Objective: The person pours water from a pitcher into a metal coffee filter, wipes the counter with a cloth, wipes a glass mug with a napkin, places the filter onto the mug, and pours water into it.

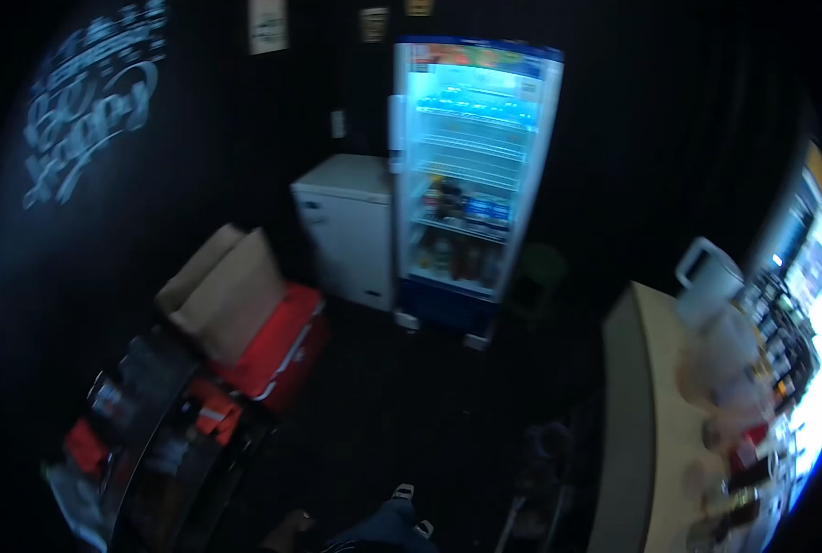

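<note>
- near, at the bottom edge: a left hand (287,530), dark, blurred and partly cut off; fingers open or closed, cannot tell
- nearest to that hand, on the left: a dark rack (153,433) with long straight edges, carrying soft-looking orange-red pieces (216,417), too blurred to name
- just beyond, on the left: a boxy red case (293,323) with a pale stripe, under a matte, flat-sided brown carton (231,300)
- far: a low, smooth white chest freezer (351,230), just beside a tall lit fridge (448,304) with wire shelves, bottles and a blue base
- right of the fridge: a round green stool (545,264), dim
- along the right, hemming in the dark floor (402,387): a pale, flat-sided counter (628,415), crowded with blurred vessels and a whitish handled jug (715,276)
- far left: looping white lettering (88,129) on a black wall
</note>
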Tool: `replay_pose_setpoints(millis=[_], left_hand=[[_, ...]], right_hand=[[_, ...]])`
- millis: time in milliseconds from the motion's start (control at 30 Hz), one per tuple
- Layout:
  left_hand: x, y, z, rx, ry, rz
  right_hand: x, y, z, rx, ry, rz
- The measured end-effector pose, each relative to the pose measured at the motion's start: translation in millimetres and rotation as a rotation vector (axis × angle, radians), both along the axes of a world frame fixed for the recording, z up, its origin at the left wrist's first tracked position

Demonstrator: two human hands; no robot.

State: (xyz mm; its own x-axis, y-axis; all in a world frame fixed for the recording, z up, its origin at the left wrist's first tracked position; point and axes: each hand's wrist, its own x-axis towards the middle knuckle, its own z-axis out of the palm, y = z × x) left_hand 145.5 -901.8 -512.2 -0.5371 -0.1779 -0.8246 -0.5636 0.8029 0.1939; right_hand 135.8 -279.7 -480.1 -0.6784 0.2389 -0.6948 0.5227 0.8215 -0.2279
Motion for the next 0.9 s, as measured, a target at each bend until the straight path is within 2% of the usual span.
replay_pose_setpoints(millis=[100,133,200,267,300,367,433,500,533,600,667,700,733,800,833,900], left_hand=[[78.1,6.4,25.5,0.007,0.122,0.324],[99.6,5.4,32.8,0.091,0.258,0.230],[141.4,16.8,28.6,0.156,0.389,0.208],[156.1,21.3,4.3,0.054,0.167,0.653],[168.4,24.9,6.2,0.054,0.167,0.707],[183.0,28.8,13.3,0.039,0.163,0.795],[197.4,20.3,5.8,0.039,0.146,0.818],[209.6,5.1,-13.9,0.034,0.126,0.835],[212.3,-3.1,-27.5,0.088,0.114,0.934],[218.7,-18.2,-28.0,0.145,0.093,1.059],[217.2,-36.7,-13.3,0.100,0.311,1.134],[216.8,-49.2,-12.1,-0.021,0.362,1.009],[217.3,-59.1,-9.8,-0.139,0.405,0.880],[216.0,-65.1,1.0,-0.136,0.618,1.160],[210.8,-69.0,9.1,-0.133,0.606,1.185],[196.0,-85.6,21.6,-0.107,0.795,1.345]], right_hand=[[-46.0,-2.2,-5.6,0.045,0.039,0.159],[-62.3,-6.8,-8.3,0.057,0.060,0.221],[-97.1,-22.7,-14.9,0.074,0.122,0.350],[-136.4,-54.8,-23.0,0.037,0.165,0.400],[-154.2,-76.8,-28.2,-0.007,0.169,0.369],[-190.4,-136.6,-26.9,-0.191,0.060,0.125],[-211.1,-198.9,-32.8,-0.282,0.086,0.255],[-210.1,-277.5,6.8,-0.343,0.064,0.368],[-208.3,-309.3,6.4,-0.346,0.058,0.394],[-201.2,-371.1,2.0,-0.320,0.045,0.654],[-186.2,-420.3,2.8,-0.316,0.004,0.799],[-182.7,-447.1,5.0,-0.322,-0.015,0.922],[-179.1,-469.0,4.6,-0.316,-0.034,0.944],[-174.7,-503.6,4.7,-0.311,-0.037,1.192],[-175.4,-518.9,5.0,-0.301,-0.053,1.212],[-182.1,-555.6,6.2,-0.407,0.034,1.265]])
